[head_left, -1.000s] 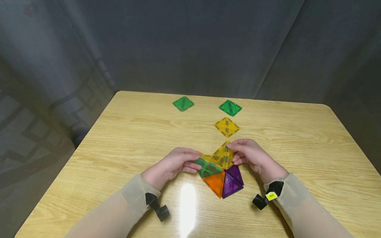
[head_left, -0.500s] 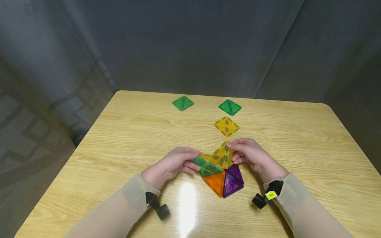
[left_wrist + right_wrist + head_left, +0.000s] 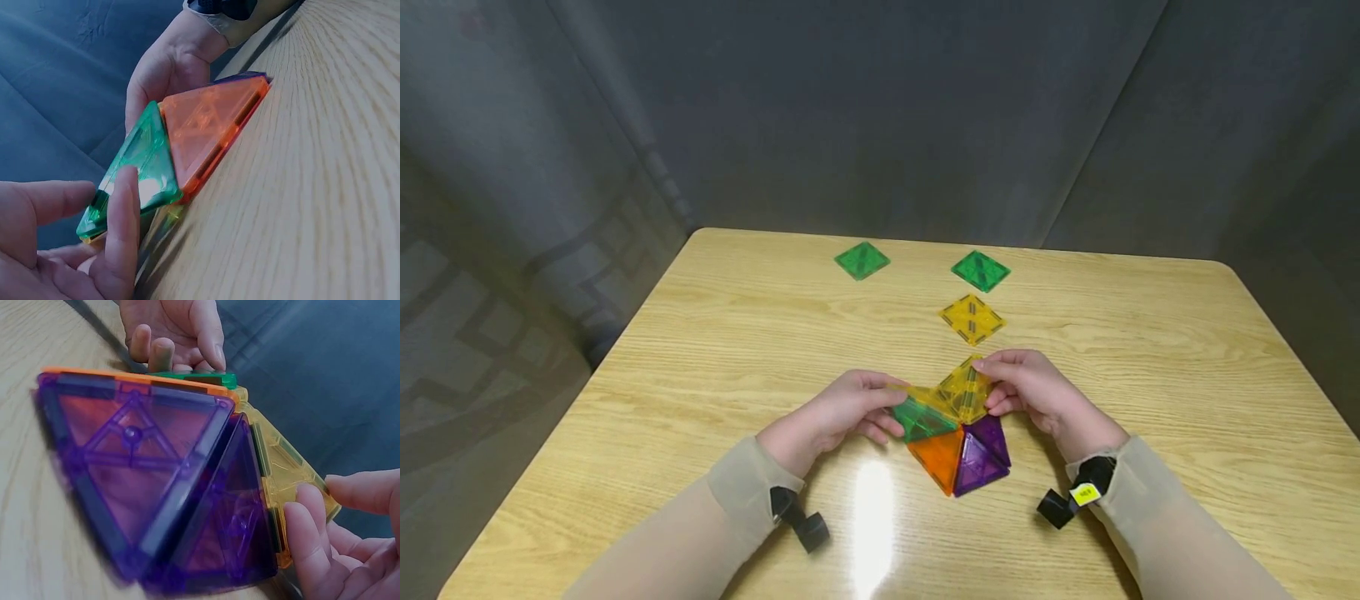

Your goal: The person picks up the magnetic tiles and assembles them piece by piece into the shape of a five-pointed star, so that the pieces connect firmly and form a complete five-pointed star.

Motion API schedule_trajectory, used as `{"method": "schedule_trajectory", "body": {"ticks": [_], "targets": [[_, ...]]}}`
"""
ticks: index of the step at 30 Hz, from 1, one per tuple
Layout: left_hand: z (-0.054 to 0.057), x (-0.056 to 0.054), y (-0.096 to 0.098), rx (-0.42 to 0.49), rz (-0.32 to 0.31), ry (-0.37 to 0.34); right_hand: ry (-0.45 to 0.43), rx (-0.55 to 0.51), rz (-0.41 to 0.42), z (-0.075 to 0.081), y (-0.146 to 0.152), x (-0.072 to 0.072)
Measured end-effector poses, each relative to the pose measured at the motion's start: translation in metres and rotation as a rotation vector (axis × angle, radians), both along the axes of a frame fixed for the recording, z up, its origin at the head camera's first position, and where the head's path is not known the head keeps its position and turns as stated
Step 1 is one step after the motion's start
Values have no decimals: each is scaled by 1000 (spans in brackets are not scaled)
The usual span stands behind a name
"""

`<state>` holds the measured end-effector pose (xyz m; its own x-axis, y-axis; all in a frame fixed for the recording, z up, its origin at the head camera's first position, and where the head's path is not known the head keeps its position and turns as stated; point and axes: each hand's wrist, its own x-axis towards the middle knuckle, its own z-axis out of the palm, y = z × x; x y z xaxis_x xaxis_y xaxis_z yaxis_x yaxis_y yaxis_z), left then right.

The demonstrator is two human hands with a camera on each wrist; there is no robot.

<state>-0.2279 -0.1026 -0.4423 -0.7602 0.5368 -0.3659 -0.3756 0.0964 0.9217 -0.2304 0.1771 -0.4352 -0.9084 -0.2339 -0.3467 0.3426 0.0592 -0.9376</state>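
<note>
Both hands hold one joined shape of see-through triangular magnetic tiles above the wooden table. My left hand (image 3: 853,408) pinches its left corner, where a green triangle tile (image 3: 921,421) meets a yellow one. On the right side, my right hand (image 3: 1026,383) pinches a yellow triangle tile (image 3: 964,390) between thumb and fingers. An orange triangle tile (image 3: 209,125) adjoins the green one. Two purple triangle tiles (image 3: 131,469) slope down beside it, joined to the yellow in the right wrist view. Fingers partly cover the outer edges of the shape.
Toward the back of the table (image 3: 737,317) lie flat diamonds of tiles: a green one (image 3: 862,261), another green one (image 3: 981,271) and a yellow one (image 3: 972,320) just beyond the shape. A dark curtain (image 3: 880,125) hangs behind the table's far edge.
The orange and purple tiles have shifted slightly left and up in the head view. Both hands keep their hold and have barely moved.
</note>
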Motion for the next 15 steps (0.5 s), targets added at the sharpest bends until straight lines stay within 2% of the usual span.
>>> {"method": "schedule_trajectory", "body": {"ticks": [6, 10, 13, 15], "targets": [[1, -1, -4, -27, 29, 29, -10, -4, 4, 0, 4, 4], [2, -1, -8, -26, 6, 39, -8, -9, 8, 0, 9, 6], [7, -5, -12, -49, -3, 51, 1, 13, 13, 1, 14, 6], [15, -12, -16, -76, 12, 70, 6, 43, 20, 1, 19, 6]]}}
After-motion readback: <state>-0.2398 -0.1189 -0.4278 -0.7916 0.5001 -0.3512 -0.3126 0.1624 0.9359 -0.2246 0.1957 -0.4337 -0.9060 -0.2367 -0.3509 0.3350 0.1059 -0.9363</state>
